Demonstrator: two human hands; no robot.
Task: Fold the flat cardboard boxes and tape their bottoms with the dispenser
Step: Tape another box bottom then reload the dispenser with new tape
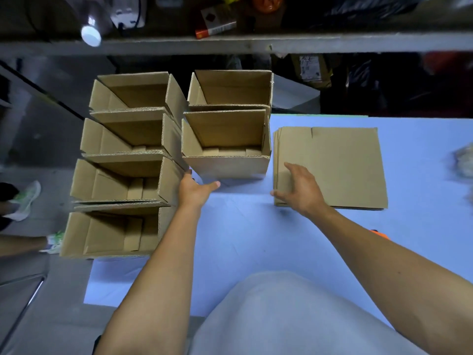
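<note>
We see the stack of flat cardboard boxes (332, 167) lying on the blue desk (243, 226) at the right, with our right hand (299, 190) resting on its near left corner, fingers spread and the grip released, thumb at the stack's edge; our left hand (195, 188) is open too, its fingers touching the side of the third folded box (122, 180) in the left column. Four folded boxes stand in that column, two more beside it; an orange object (378, 233) peeks out behind the right forearm.

Six erected brown cardboard boxes (226, 144), open tops up, clustered at ten o'clock; flat brown cardboard stack (332, 167) lying at two o'clock.
</note>
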